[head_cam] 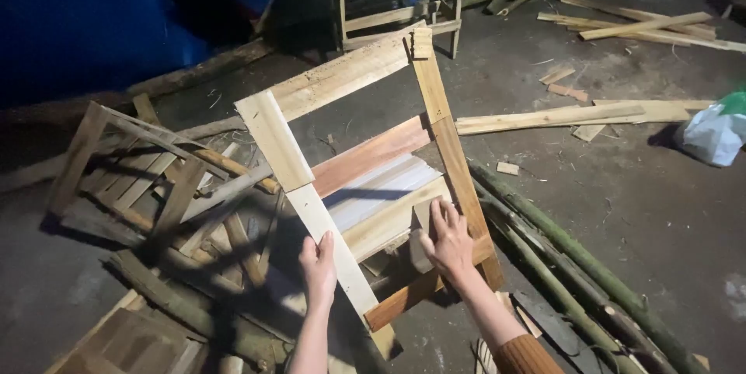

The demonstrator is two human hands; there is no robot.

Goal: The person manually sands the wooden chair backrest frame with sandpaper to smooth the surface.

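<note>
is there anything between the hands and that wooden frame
Nothing visible. The left hand already grips the pale side rail of the wooden frame, and the right hand lies flat on a light slat beside the reddish rail.

A single camera, worn on the person's head, is looking steeply down and forward over a dim workshop floor point(622, 211). It is sitting close to a wooden frame point(365, 164), which is filling the middle of the picture, with both forearms reaching in from the bottom edge. The far background is too dark to judge, perhaps a blue tarp point(85, 24).
</note>
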